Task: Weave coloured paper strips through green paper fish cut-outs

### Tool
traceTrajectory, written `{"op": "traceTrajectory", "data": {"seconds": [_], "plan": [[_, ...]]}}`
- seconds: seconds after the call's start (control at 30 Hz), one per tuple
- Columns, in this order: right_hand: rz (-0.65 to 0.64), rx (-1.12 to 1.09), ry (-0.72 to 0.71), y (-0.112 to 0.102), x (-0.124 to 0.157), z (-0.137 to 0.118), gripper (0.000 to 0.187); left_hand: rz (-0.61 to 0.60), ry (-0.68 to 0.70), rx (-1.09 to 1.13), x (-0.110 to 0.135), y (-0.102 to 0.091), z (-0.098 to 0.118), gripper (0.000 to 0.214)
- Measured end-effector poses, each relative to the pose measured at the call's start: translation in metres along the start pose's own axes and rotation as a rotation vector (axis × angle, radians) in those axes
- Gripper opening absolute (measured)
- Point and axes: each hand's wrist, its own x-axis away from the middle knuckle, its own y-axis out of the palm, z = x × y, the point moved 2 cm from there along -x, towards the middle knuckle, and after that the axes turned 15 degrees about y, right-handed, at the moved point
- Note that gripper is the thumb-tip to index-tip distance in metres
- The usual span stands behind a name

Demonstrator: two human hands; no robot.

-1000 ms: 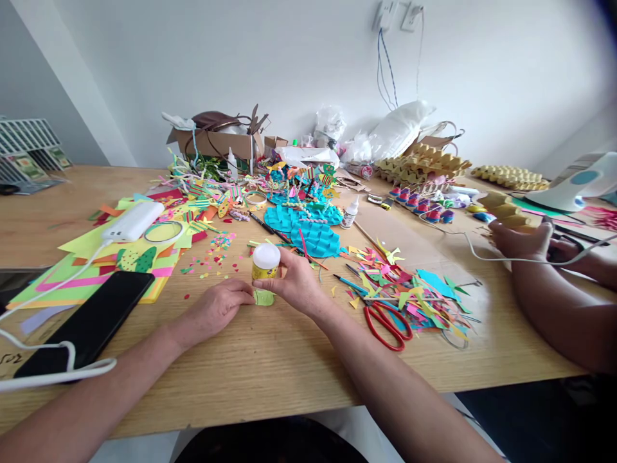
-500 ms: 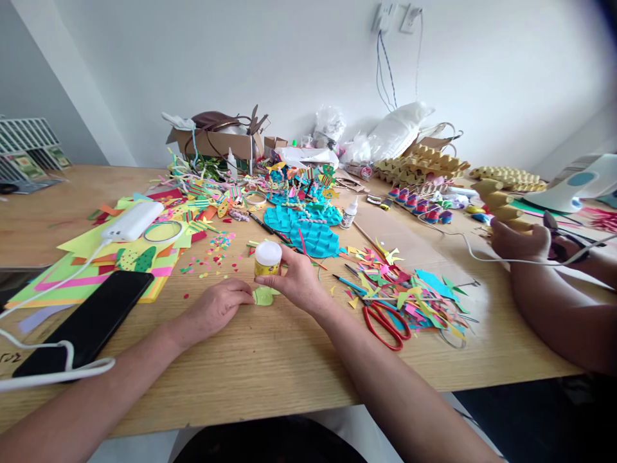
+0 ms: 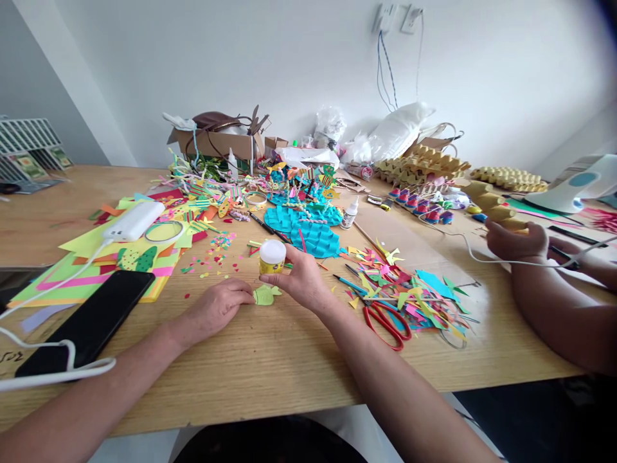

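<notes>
My right hand (image 3: pixel 303 280) is closed around a stubby yellow glue stick (image 3: pixel 272 258) with a white end facing up. It is held upright just above a small light-green paper cutout (image 3: pixel 264 296) that looks like a fish. The stick's lower end is hidden by my thumb. My left hand (image 3: pixel 222 306) rests on the table with its fingers pressed together, pinching the cutout's left edge. Red-handled scissors (image 3: pixel 385 323) lie to the right, beside a heap of coloured paper scraps (image 3: pixel 414 292).
A black phone (image 3: pixel 89 321) and a white power bank (image 3: pixel 134 220) lie on coloured paper at left. Blue scalloped paper (image 3: pixel 318 243) and a glue bottle (image 3: pixel 349 214) stand beyond my hands. At right, another person's hand (image 3: pixel 518 247) holds an egg-carton strip (image 3: pixel 494 207).
My right hand has shifted slightly to the right with the glue stick, showing more of the green cutout. My left hand stays in place. The other person's hands have moved a little.
</notes>
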Motion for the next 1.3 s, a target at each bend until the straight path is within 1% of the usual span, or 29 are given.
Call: {"op": "traceTrajectory", "data": {"seconds": [0.13, 0.3, 0.47, 0.6, 0.8, 1.0, 1.2, 1.3], "plan": [[-0.006, -0.003, 0.010, -0.002, 0.001, -0.001, 0.034, 0.004, -0.001, -0.001, 0.000, 0.000, 0.000, 0.036], [-0.030, -0.002, 0.033, -0.004, 0.004, -0.003, 0.036, -0.019, -0.025, 0.006, 0.000, 0.000, -0.001, 0.036], [-0.061, -0.037, -0.001, -0.003, 0.007, -0.007, 0.034, -0.001, -0.025, 0.028, 0.001, 0.001, -0.001, 0.033], [-0.053, 0.004, -0.018, 0.000, 0.008, -0.011, 0.033, 0.031, -0.028, 0.043, 0.001, 0.002, -0.002, 0.033], [-0.087, -0.005, -0.011, 0.000, 0.009, -0.012, 0.031, 0.021, -0.045, 0.055, 0.000, 0.000, -0.001, 0.033], [-0.042, -0.013, 0.001, 0.000, 0.006, -0.008, 0.031, 0.020, -0.019, 0.037, 0.002, 0.002, -0.002, 0.034], [-0.067, -0.007, -0.027, 0.003, 0.007, -0.011, 0.033, 0.029, -0.043, 0.053, 0.001, 0.000, 0.000, 0.033], [-0.047, -0.025, -0.019, 0.002, 0.007, -0.010, 0.033, 0.023, -0.035, 0.053, 0.000, -0.001, 0.000, 0.032]]}}
